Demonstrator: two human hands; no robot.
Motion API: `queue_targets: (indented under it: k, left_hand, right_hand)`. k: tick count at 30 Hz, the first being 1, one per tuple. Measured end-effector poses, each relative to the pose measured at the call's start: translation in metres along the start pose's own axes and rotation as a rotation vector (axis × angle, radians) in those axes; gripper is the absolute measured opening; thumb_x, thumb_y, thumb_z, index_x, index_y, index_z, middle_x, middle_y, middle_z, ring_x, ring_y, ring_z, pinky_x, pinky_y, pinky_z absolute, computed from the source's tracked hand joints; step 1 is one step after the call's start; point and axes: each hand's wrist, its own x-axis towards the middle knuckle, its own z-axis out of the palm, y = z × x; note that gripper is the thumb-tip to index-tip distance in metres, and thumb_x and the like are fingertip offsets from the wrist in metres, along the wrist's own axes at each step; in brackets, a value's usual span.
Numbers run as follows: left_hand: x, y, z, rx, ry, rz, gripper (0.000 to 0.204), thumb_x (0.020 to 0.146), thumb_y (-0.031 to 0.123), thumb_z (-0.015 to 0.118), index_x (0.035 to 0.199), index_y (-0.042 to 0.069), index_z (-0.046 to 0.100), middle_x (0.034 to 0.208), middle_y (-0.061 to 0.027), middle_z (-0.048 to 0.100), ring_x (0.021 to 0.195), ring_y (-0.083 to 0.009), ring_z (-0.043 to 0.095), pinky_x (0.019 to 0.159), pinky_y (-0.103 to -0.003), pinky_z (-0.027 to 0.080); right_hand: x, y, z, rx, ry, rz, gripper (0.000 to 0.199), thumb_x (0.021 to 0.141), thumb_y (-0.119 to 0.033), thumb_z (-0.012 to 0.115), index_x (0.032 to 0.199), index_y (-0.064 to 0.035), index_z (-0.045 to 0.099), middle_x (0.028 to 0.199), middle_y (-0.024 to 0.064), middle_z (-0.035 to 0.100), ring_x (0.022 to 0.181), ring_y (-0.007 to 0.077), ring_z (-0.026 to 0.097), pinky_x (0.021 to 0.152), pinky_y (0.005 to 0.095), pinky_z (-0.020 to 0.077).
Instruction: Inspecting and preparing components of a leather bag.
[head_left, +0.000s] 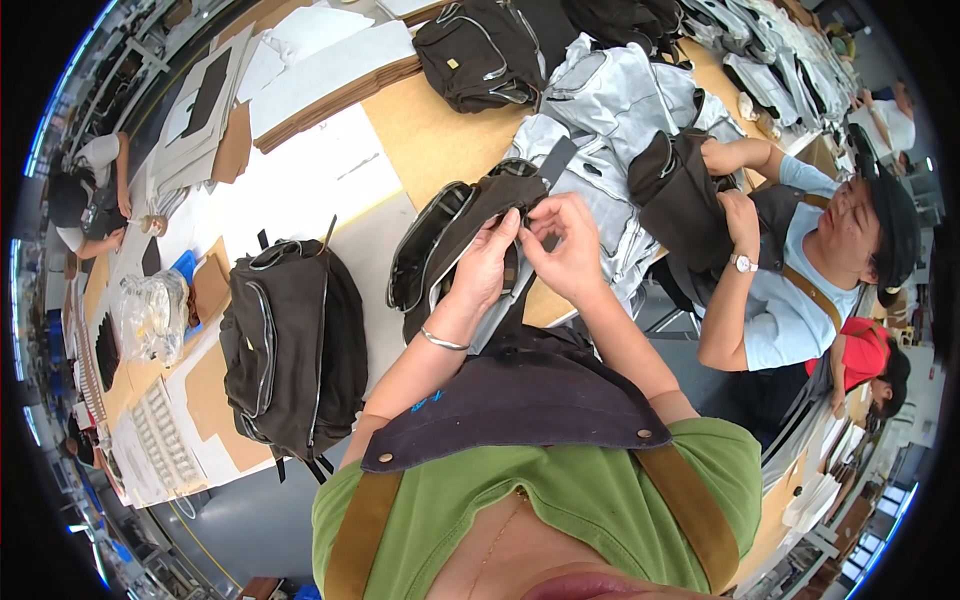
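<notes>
In front of me a dark brown fabric bag (420, 243) stands with its zipped mouth gaping, showing a dark lining. My left hand (484, 262) pinches the edge of this bag between thumb and fingers. Right beside it, my right hand (567, 243) has its fingertips closed together at the same edge; whatever small part they hold is hidden. A dark flat strap (557, 162) sticks up beyond my right fingers. On the table to the left sits a dark brown backpack (300, 345) with silver-toned zippers.
A pile of grey-white bags (620, 100) lies at the far right, beside another brown backpack (475, 60). To my right a co-worker handles a brown bag (685, 205). Cardboard sheets (335, 85) and a clear plastic bag (150, 315) lie on the left.
</notes>
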Motion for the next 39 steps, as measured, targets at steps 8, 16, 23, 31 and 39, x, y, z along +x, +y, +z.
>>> queue_targets:
  k: [8,16,23,31,39]
  left_hand:
    - [0.012,0.014,-0.009,0.118,-0.187,-0.102,0.024,0.085,0.017,0.055,0.105,0.005,0.056,0.101,-0.0026,0.057,0.093,-0.0102,0.05,0.083,-0.025,0.038]
    - [0.014,0.011,-0.01,0.153,-0.15,-0.135,0.033,0.085,0.019,0.056,0.113,0.001,0.052,0.112,-0.0051,0.054,0.103,-0.014,0.048,0.092,-0.027,0.034]
    - [0.011,-0.008,-0.004,0.343,-0.098,0.086,0.026,0.085,0.013,0.057,0.109,0.004,0.055,0.107,-0.0032,0.057,0.099,-0.0109,0.05,0.089,-0.025,0.036]
    - [0.005,0.002,0.01,0.192,-0.101,0.074,0.026,0.087,0.014,0.055,0.11,0.002,0.054,0.108,-0.0041,0.056,0.101,-0.0124,0.049,0.09,-0.026,0.036]
    - [0.007,0.003,0.004,0.266,-0.154,0.039,0.029,0.088,0.015,0.052,0.114,0.002,0.051,0.11,-0.0046,0.054,0.1,-0.0119,0.048,0.089,-0.026,0.037]
  right_hand:
    - [0.002,0.006,-0.003,0.133,-0.171,-0.039,0.022,0.066,0.004,0.067,0.081,-0.0023,0.051,0.081,0.0039,0.049,0.058,0.01,0.053,0.055,0.0231,0.0458]
    - [0.034,0.02,-0.017,0.508,0.086,0.216,0.036,0.082,-0.012,0.059,0.114,-0.0092,0.043,0.086,-0.0004,0.048,0.072,0.0053,0.046,0.056,0.0165,0.0363]
    - [0.041,0.022,0.006,0.678,0.084,0.137,0.032,0.086,-0.007,0.051,0.116,-0.009,0.039,0.088,0.0015,0.052,0.077,0.009,0.048,0.077,0.0233,0.0384]
    - [0.033,-0.002,0.015,0.84,0.158,0.117,0.057,0.088,-0.006,0.047,0.133,-0.0111,0.012,0.094,0.0114,0.057,0.083,0.0122,0.053,0.08,0.0277,0.0423]
    - [0.024,0.004,0.016,0.767,0.045,0.107,0.073,0.086,-0.001,0.047,0.137,-0.0132,-0.003,0.106,0.0176,0.053,0.091,0.0198,0.055,0.084,0.0338,0.0431]
